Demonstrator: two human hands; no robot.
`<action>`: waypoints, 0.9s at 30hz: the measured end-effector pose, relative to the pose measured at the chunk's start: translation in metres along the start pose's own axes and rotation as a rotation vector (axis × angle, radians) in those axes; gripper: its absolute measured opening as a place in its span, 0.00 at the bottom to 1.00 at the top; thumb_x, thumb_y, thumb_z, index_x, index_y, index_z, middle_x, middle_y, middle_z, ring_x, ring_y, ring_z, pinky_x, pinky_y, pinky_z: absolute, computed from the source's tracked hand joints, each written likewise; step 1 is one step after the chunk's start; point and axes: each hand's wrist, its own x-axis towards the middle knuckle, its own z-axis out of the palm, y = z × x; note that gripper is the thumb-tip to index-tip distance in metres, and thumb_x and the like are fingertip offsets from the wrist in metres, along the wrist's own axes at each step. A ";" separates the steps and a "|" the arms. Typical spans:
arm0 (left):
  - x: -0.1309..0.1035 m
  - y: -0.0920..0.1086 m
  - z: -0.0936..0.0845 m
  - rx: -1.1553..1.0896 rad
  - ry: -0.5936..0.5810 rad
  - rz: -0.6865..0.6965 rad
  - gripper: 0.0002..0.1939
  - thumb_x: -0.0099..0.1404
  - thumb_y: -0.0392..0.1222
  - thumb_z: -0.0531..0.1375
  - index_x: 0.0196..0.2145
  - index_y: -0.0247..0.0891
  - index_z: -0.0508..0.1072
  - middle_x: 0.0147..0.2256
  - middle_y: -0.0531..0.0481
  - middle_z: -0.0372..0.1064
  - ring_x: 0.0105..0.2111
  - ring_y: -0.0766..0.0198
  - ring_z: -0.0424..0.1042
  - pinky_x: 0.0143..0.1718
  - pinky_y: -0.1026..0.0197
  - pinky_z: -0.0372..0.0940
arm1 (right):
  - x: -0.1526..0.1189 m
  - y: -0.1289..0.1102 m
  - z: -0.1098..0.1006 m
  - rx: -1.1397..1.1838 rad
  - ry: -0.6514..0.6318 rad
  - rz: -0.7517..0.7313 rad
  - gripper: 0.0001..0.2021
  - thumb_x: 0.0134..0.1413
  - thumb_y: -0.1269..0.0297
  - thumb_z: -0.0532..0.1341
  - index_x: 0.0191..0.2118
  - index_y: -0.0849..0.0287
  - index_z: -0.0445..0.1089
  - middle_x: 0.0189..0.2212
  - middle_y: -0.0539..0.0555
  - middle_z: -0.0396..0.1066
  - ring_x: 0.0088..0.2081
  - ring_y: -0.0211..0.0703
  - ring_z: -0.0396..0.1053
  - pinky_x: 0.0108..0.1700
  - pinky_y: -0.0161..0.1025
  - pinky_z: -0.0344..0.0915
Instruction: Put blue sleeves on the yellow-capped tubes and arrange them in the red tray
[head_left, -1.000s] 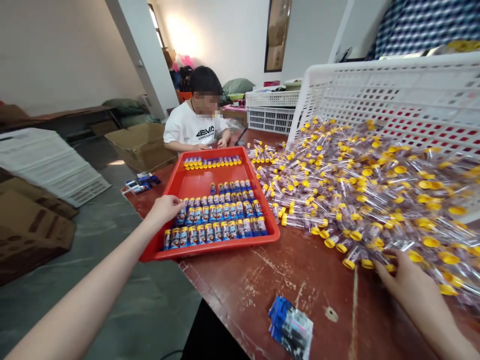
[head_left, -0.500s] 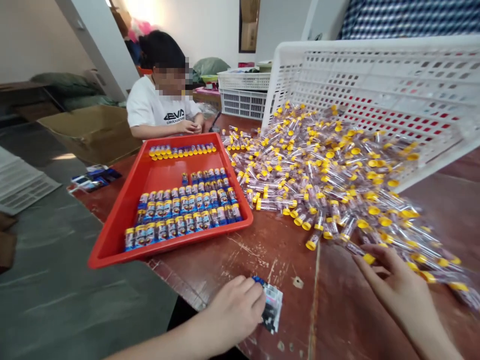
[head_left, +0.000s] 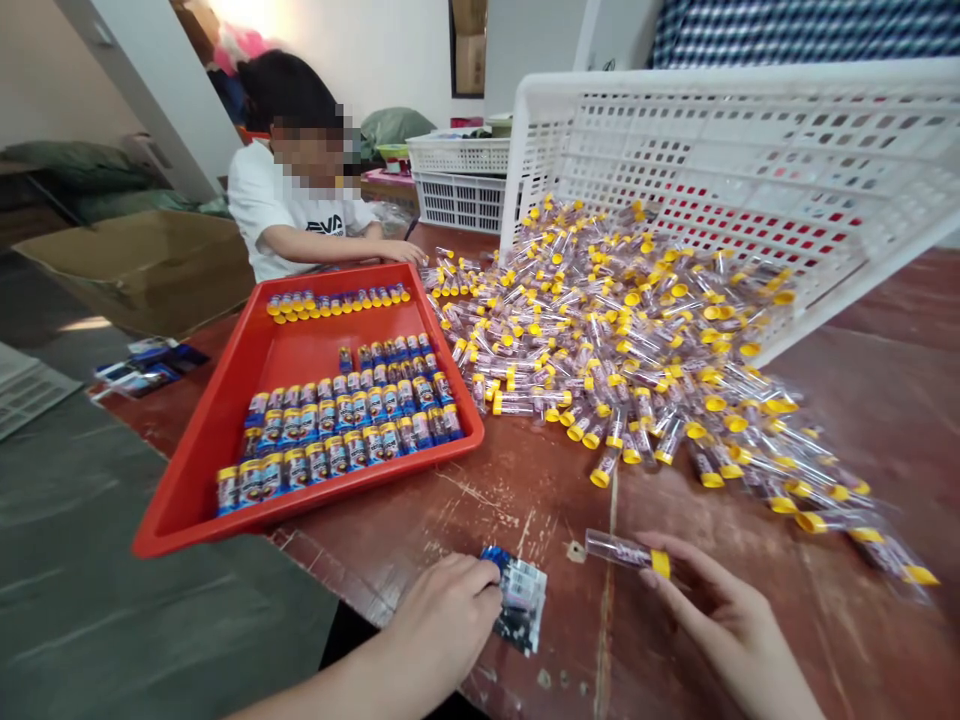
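Observation:
A clear plastic tube (head_left: 616,549) with a yellow cap and small purplish contents is pinched at its cap end by my right hand (head_left: 716,615), just above the table. My left hand (head_left: 450,615) is closed over the edge of a small stack of printed plastic sleeves (head_left: 523,603), blue at one end and with a barcode patch; its fingertips are partly hidden. Beyond my right hand lies a loose heap of similar yellow-capped tubes (head_left: 600,330). A red tray (head_left: 300,350) to the left holds rows of tubes in blue printed wrapping.
A white perforated crate (head_left: 720,120) lies tipped behind the heap. Across the reddish-brown table (head_left: 525,470) a co-worker (head_left: 292,210) reaches an arm to the tray's far edge. More printed sleeves (head_left: 150,365) lie at the left corner, near a cardboard box (head_left: 142,270).
My right hand has drawn a tube out of the heap, toward me and left. My left hand stays on the sleeves. The co-worker's arm has stretched toward the tray and tubes. The view has shifted slightly right.

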 end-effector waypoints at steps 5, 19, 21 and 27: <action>0.006 0.001 -0.008 -0.255 -0.033 -0.215 0.09 0.64 0.29 0.57 0.29 0.37 0.75 0.35 0.52 0.71 0.34 0.63 0.71 0.38 0.62 0.63 | -0.007 0.003 0.005 0.029 -0.024 0.012 0.17 0.52 0.57 0.67 0.46 0.58 0.75 0.40 0.57 0.79 0.40 0.43 0.78 0.42 0.25 0.71; 0.023 0.000 -0.028 -0.617 -0.084 -0.578 0.08 0.51 0.32 0.67 0.22 0.34 0.70 0.23 0.57 0.69 0.25 0.70 0.64 0.28 0.68 0.51 | -0.017 -0.027 0.035 -0.113 -0.182 -0.411 0.14 0.59 0.73 0.60 0.48 0.48 0.69 0.49 0.52 0.75 0.49 0.39 0.75 0.47 0.29 0.71; 0.023 0.001 -0.032 -0.643 -0.094 -0.583 0.07 0.51 0.32 0.67 0.22 0.34 0.71 0.22 0.58 0.68 0.24 0.70 0.63 0.27 0.68 0.50 | -0.015 -0.031 0.033 -0.141 -0.259 -0.464 0.17 0.58 0.75 0.60 0.49 0.47 0.69 0.49 0.51 0.75 0.48 0.39 0.75 0.48 0.29 0.71; 0.020 0.009 -0.039 -0.795 -0.107 -0.400 0.07 0.61 0.33 0.62 0.34 0.40 0.80 0.30 0.55 0.76 0.30 0.67 0.70 0.34 0.67 0.57 | -0.015 -0.035 0.037 0.106 -0.310 -0.276 0.10 0.54 0.69 0.66 0.42 0.49 0.76 0.41 0.54 0.78 0.44 0.44 0.76 0.46 0.33 0.72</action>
